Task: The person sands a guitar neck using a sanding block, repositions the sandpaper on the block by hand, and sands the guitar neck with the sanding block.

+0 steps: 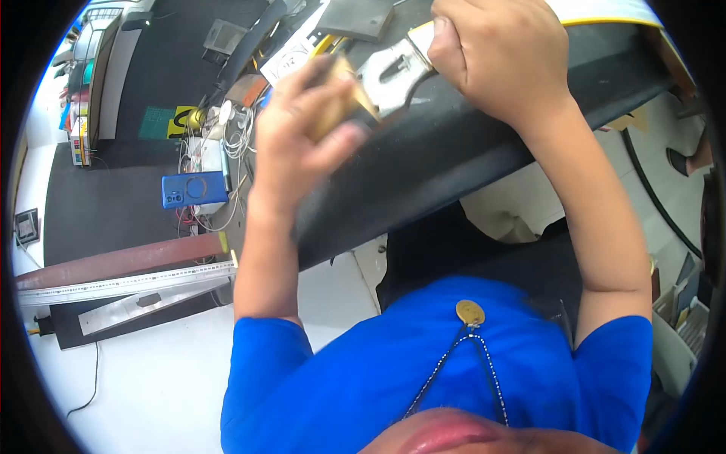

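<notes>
My left hand [302, 129] is curled around a yellowish-tan block with a dark edge [338, 102]; both are smeared by motion. A flat silver metal piece with a dark slot [393, 73] lies between my two hands, close to the block. My right hand [507, 60] is closed in a fist at the far end of that metal piece, thumb folded over. What is inside the fist is mostly hidden. Both hands are over the dark bench edge [423, 144].
To the left are a blue phone [194, 189], tangled white cables [238, 136], a long steel ruler [128, 284], a reddish-brown strip [128, 257] and a metal bar [151, 303]. A dark grey block [355, 19] sits behind my hands. Someone's foot [684, 160] shows at right.
</notes>
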Available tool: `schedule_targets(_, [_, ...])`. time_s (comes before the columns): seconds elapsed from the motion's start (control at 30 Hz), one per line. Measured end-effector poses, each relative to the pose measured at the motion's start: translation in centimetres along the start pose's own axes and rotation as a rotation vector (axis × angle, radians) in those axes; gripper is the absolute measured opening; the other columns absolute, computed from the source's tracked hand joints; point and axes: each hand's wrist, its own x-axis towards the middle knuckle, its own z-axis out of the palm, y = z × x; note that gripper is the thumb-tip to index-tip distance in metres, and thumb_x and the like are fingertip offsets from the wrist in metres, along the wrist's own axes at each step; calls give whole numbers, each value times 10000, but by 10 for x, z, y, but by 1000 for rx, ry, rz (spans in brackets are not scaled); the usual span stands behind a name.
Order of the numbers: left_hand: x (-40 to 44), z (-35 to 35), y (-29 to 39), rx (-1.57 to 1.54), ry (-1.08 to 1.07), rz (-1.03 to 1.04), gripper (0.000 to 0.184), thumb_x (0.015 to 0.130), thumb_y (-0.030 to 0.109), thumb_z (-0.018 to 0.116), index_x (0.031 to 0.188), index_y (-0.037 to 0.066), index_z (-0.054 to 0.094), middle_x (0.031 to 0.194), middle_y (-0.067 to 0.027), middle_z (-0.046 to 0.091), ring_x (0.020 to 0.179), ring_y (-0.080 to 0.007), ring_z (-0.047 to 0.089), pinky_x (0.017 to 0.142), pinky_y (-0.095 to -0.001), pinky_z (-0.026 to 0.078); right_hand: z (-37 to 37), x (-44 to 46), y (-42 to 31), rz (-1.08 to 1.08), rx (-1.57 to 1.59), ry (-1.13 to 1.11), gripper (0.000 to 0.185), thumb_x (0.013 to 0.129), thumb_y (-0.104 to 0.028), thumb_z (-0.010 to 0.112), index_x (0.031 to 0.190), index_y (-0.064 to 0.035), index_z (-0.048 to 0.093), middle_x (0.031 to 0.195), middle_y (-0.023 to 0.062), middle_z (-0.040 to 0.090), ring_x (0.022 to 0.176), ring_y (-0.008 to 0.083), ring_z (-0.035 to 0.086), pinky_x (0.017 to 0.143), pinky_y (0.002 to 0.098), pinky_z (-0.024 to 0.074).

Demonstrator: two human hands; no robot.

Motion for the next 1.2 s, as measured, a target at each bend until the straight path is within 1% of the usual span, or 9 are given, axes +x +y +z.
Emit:
schedule_targets(0.2, [-19,-6,-30,21,30,-114,577,770,318,888,1294,101,782,1461,-270,639,1280,-414,665,1089,-470,523,2,1,4,42,111,-1,198,806,-264,666,677,-125,607,678,73,623,680,300,645,666,435,502])
schedule_targets(0.33, [-24,-6,22,-38,-15,159,591,771,373,900,1289,110,785,1438,-278,644,1287,-454,653,1094,-506,518,-3,2,4,26,85,-43,194,800,-267,668,680,-126,607,678,73,623,680,302,644,671,435,500])
schedule_targets(0.47, [-23,-8,-27,-7,23,-109,583,778,341,884,1292,87,779,1455,-257,637,1296,-407,660,1078,-469,539,-1,0,4,15,66,-25,195,801,-268,668,682,-124,608,677,74,622,678,302,644,674,438,500])
schedule_targets(0.6, [-21,-4,25,-20,-22,176,587,757,371,902,1266,101,790,1455,-259,638,1254,-434,663,1064,-486,544,-2,3,4,27,93,-44,192,797,-265,669,685,-122,608,676,74,621,674,303,644,675,440,500])
schedule_targets(0.73, [-9,-1,-19,-14,48,-66,603,743,328,910,1270,66,780,1443,-258,652,1278,-412,674,1064,-487,542,6,-2,0,0,51,-2,185,795,-263,668,690,-123,610,676,74,621,671,303,644,674,439,499])
schedule_targets(0.87, [-14,-1,20,-50,1,207,612,748,362,899,1292,105,787,1443,-268,651,1277,-425,666,1082,-483,531,1,1,2,-1,40,-30,186,797,-259,664,685,-121,611,671,72,619,670,300,644,673,434,500])
schedule_targets(1.0, [-1,1,-10,-43,42,-72,595,769,370,888,1280,82,785,1430,-290,646,1251,-431,672,1055,-499,541,2,-3,2,16,40,-15,193,800,-260,665,677,-122,607,674,73,625,672,296,644,672,430,497])
schedule_targets(1.13, [-16,-1,9,-58,16,218,615,775,394,900,1297,91,776,1442,-286,641,1277,-424,668,1057,-512,547,3,1,6,3,70,-7,193,802,-259,662,677,-123,608,676,77,625,677,298,644,672,434,495])
schedule_targets(1.2, [-20,-5,-27,-63,12,-5,591,774,330,892,1295,78,777,1433,-287,648,1272,-436,668,1065,-504,545,6,1,11,-8,31,44,191,804,-257,659,677,-123,608,676,78,623,678,299,642,672,435,493])
